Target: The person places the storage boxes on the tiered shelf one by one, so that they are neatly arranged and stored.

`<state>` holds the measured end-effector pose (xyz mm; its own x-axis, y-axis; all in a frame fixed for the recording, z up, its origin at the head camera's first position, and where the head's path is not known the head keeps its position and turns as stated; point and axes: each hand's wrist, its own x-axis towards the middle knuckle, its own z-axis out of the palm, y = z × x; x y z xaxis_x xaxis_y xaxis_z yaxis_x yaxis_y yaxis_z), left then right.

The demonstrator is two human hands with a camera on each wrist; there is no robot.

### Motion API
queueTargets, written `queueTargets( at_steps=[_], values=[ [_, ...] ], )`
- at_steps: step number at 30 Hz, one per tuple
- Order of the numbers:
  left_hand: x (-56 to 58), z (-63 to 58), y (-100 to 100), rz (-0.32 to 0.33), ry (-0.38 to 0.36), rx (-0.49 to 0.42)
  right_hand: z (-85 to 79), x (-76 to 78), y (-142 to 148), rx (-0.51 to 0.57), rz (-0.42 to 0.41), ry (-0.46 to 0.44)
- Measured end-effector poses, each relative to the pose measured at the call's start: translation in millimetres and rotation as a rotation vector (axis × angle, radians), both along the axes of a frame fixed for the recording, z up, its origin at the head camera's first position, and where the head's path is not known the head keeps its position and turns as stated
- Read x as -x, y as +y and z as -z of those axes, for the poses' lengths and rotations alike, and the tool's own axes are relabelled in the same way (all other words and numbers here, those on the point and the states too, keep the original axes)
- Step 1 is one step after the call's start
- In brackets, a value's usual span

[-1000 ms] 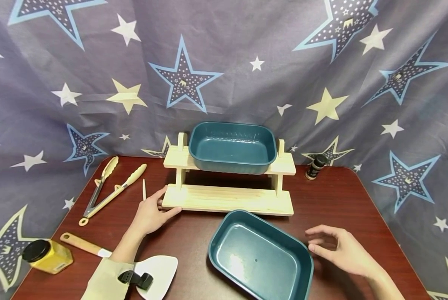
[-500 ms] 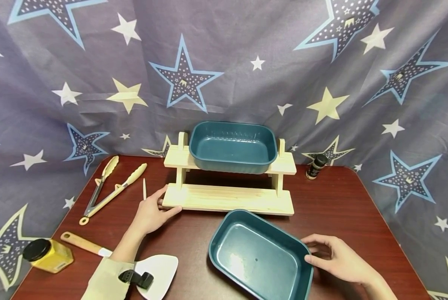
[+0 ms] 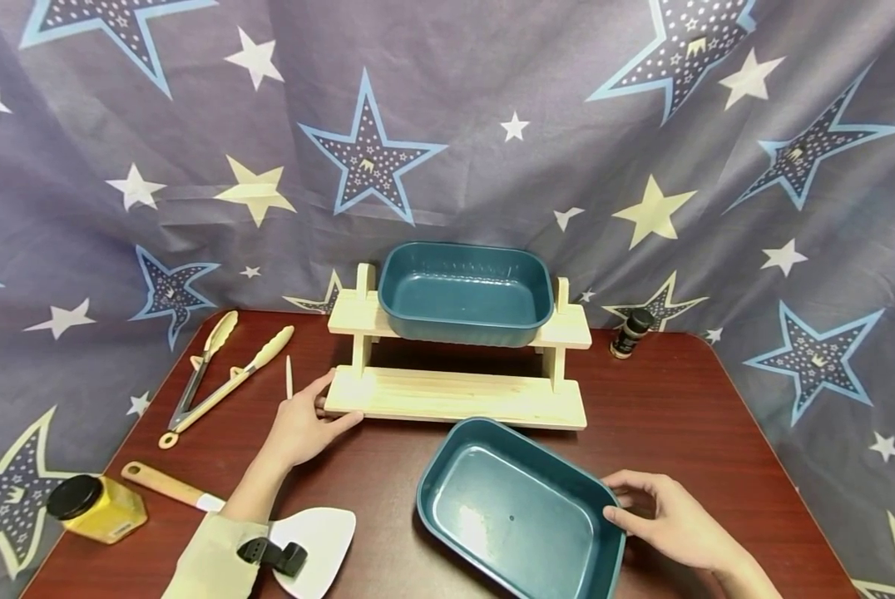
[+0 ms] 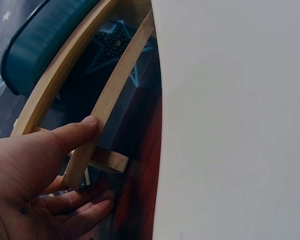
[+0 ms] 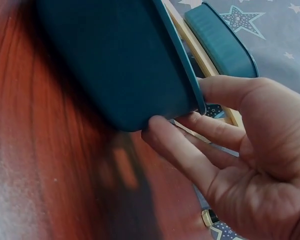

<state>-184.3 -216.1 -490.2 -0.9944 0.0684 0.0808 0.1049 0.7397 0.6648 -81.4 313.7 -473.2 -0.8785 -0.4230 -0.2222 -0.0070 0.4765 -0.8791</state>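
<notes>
A two-tier wooden rack [image 3: 455, 398] stands at the table's centre, holding a teal rectangular dish [image 3: 466, 287] on its upper shelf. My left hand [image 3: 301, 430] grips the left end of the lower shelf board; the left wrist view shows its thumb [image 4: 80, 134] on one face and its fingers beyond the board. In front of the rack lies a second teal dish [image 3: 522, 520], turned at an angle. At its right corner, my right hand [image 3: 672, 520] holds the rim and outer wall between thumb and fingers. The right wrist view shows fingertips [image 5: 160, 125] against the wall.
Tongs [image 3: 219, 387] and a thin pale stick [image 3: 289, 378] lie left of the rack. A wooden-handled white spatula [image 3: 316, 545] passes beneath my left forearm. A yellow jar [image 3: 103, 509] sits near the left edge, a small black-capped bottle [image 3: 630, 334] at back right.
My right hand has moved left onto the front dish's right corner and taken hold of it. The left hand stays on the rack, and both dishes look unmoved.
</notes>
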Motion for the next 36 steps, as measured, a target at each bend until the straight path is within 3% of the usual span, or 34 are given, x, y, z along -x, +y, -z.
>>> queueTargets(
  at_steps=[10, 21, 36],
  values=[
    [-0.3, 2.9, 0.8, 0.0, -0.003, -0.006, -0.9, -5.9, -3.7, -0.032, 0.085, 0.021],
    [-0.5, 1.6, 1.9, -0.005, -0.009, -0.021, -13.8, -1.2, -2.2, -0.078, 0.038, 0.076],
    [0.8, 3.4, -1.2, -0.019, -0.011, -0.023, -50.6, 26.8, -9.1, -0.144, 0.052, 0.284]
  ],
)
